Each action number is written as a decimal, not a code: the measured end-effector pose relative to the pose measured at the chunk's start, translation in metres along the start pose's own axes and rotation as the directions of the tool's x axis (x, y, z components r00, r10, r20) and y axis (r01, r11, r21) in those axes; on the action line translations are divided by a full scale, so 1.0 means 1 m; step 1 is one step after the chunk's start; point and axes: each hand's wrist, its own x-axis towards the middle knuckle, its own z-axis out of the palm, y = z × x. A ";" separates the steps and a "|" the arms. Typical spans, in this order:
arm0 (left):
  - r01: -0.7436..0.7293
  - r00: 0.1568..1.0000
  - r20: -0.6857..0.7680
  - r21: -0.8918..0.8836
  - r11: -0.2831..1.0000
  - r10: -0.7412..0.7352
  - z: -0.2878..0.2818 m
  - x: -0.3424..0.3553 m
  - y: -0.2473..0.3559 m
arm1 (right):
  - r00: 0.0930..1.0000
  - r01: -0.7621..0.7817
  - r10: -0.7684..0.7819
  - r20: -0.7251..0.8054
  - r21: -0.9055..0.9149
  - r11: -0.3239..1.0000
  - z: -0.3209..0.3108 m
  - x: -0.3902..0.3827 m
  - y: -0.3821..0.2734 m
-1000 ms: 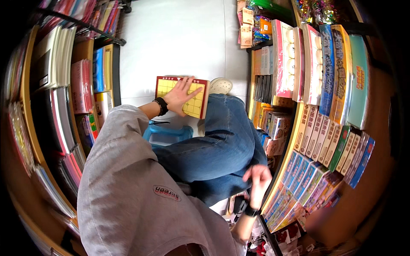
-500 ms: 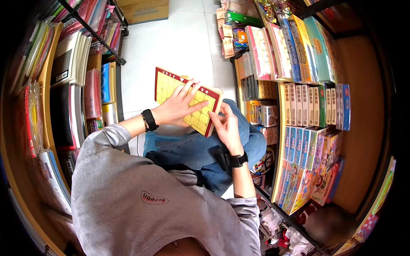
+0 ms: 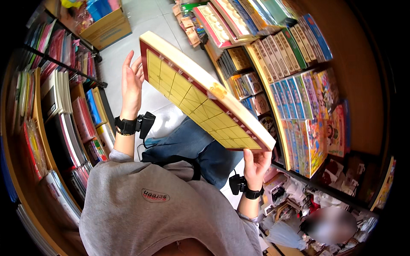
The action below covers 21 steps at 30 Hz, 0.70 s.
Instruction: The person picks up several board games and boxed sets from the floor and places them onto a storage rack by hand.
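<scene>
A flat box-like Chinese chess board (image 3: 196, 102) is raised in front of me, tilted, its yellow gridded face with dark red border partly toward me. Along its pale upper side sits a small gold-coloured clasp (image 3: 217, 90). My right hand (image 3: 256, 168) grips the lower right corner, thumb at the edge and the other fingers partly hidden. At the board's left end, my left hand (image 3: 132, 87) is upright with fingers stretched and apart; some fingertips reach the edge, and whether they press on it is unclear. Both wrists wear black straps with small black devices.
Boxed games (image 3: 294, 96) fill the shelf at right. Books and folders (image 3: 64, 96) line the left shelf. A cardboard carton (image 3: 109, 32) stands on the floor at far left. Assorted goods (image 3: 290, 192) lie at lower right, near a blurred round patch (image 3: 331, 224).
The board has risen closer to me and tilted, showing its clasp side. My left hand has left its face for its left end; my right hand has moved down and right with its corner.
</scene>
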 end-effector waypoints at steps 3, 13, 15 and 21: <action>0.010 0.981 0.186 0.210 0.978 -0.050 -0.002 -0.004 -0.020 | 1.000 0.011 -0.010 0.012 -0.035 0.999 -0.008 -0.010 0.001; 0.046 0.955 0.285 0.120 0.992 -0.079 0.043 -0.048 0.007 | 0.946 -0.060 0.070 -0.317 0.040 0.997 -0.028 -0.014 0.041; 0.015 0.975 0.220 0.069 0.998 -0.029 0.057 -0.060 0.013 | 0.882 0.102 -0.131 -0.453 -0.088 0.991 -0.023 0.001 0.030; -0.229 0.952 0.246 0.183 0.956 0.181 0.074 -0.073 0.028 | 0.938 0.165 -0.080 -0.339 0.231 0.959 -0.019 0.009 -0.031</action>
